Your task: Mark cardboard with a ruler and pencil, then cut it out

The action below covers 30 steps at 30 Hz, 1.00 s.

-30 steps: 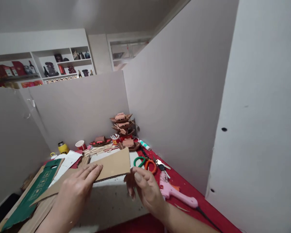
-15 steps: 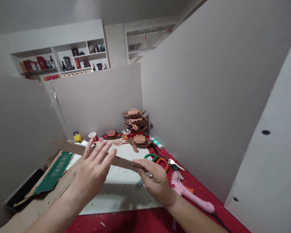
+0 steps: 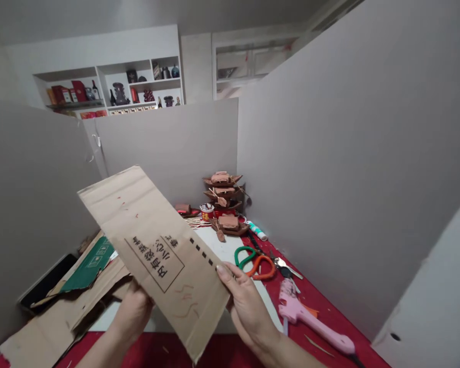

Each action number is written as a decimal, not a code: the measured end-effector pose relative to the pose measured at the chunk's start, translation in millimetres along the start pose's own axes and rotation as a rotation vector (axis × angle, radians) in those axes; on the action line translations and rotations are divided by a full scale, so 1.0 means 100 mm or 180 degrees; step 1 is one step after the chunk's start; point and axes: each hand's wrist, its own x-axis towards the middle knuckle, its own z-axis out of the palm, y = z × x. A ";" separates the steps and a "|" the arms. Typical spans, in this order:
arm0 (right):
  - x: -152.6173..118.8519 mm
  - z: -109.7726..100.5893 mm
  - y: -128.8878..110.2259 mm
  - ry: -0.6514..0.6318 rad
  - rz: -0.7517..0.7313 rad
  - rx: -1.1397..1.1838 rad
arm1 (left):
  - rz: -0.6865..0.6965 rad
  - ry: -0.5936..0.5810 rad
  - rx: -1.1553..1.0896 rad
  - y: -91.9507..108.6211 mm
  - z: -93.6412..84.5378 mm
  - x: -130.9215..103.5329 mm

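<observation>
A long brown piece of cardboard (image 3: 153,245), with black printed characters and red marks, is held up at a slant before me. My right hand (image 3: 249,301) grips its right edge, thumb on the printed face and fingers behind. My left hand (image 3: 135,304) is at the cardboard's lower left edge, partly behind it, its fingers hidden. Green-handled scissors (image 3: 244,257) and orange-handled scissors (image 3: 263,268) lie just beyond my right hand. A pink glue gun (image 3: 310,322) rests to its right on the red tablecloth (image 3: 329,332).
Several small brown model boats (image 3: 222,191) are stacked at the back by a red and white cup (image 3: 207,211). A white and green tube (image 3: 256,230) and keys (image 3: 285,266) lie along the right partition (image 3: 329,153). More cardboard (image 3: 42,327) and a black tray (image 3: 42,283) are at left.
The cardboard has turned from edge-on to showing its printed face. My left hand has moved from on top of it down to its lower left edge. My right hand still holds it.
</observation>
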 end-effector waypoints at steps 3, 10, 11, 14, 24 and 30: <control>-0.05 0.00 0.10 0.0017 0.0110 0.0002 | -0.0116 0.0062 -0.0251 -0.04 -0.03 0.05; 0.05 -0.07 0.17 0.0291 0.0417 0.0139 | 0.0227 -0.0278 -0.0394 0.07 -0.10 0.27; 0.05 -0.08 0.19 0.0294 0.0463 0.0150 | 0.0298 -0.0280 -0.0376 0.06 -0.09 0.28; 0.05 -0.12 0.25 0.0139 0.0579 0.0033 | 0.0215 -0.0170 -0.0335 0.01 -0.04 0.29; 0.33 -0.35 0.18 0.0715 -0.0696 -0.1475 | -0.0619 -0.0763 0.0010 -0.17 -0.08 0.26; 0.29 -0.38 0.08 0.0580 -0.1611 -0.2248 | -0.1403 -0.1767 -0.0272 -0.18 -0.12 0.15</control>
